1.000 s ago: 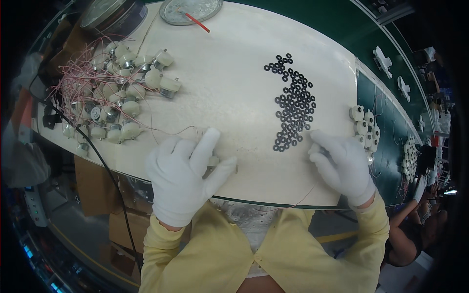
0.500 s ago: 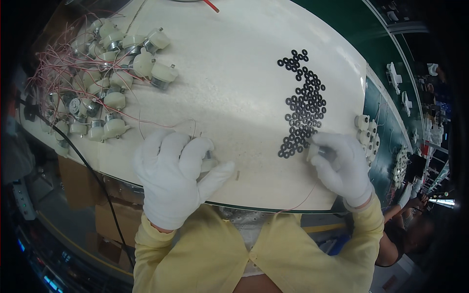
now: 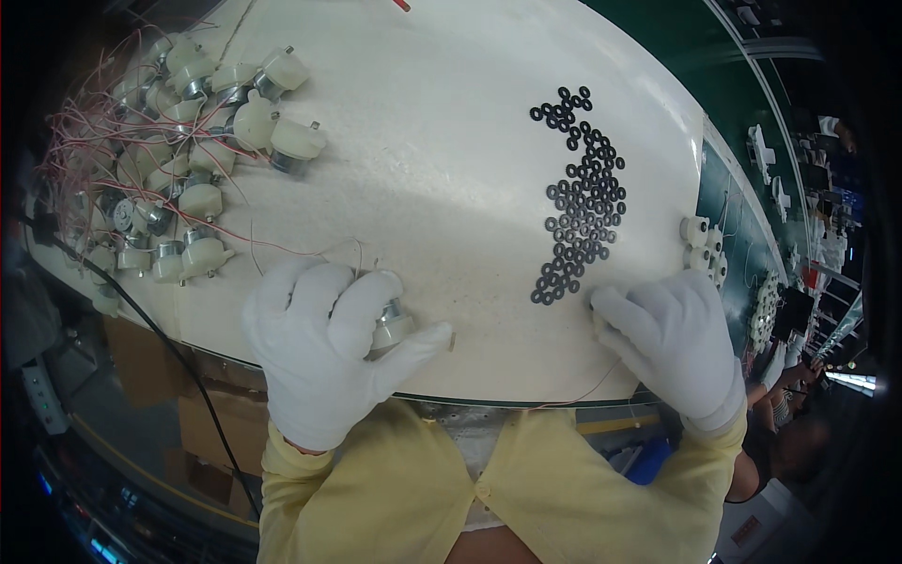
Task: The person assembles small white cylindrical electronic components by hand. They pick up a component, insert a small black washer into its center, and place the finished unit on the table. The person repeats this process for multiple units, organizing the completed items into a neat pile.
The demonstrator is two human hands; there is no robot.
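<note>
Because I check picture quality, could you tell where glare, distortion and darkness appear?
Head view: soft sheen on the white table, a bright light at lower right; head view: the table's near edge bows; head view: corners fade to black.

Motor (image 3: 393, 329): your left hand (image 3: 319, 348) covers part of it
Right hand (image 3: 675, 343): you cannot tell what, if anything, your curled fingers hide
Wire (image 3: 598, 383): its upper end disappears from your view behind that hand
Tangle (image 3: 80, 141): too blurred for you to follow single strands
Red stick (image 3: 402, 5): the top edge cuts it off
Co-worker (image 3: 800, 446): blurred, off to your right
</note>
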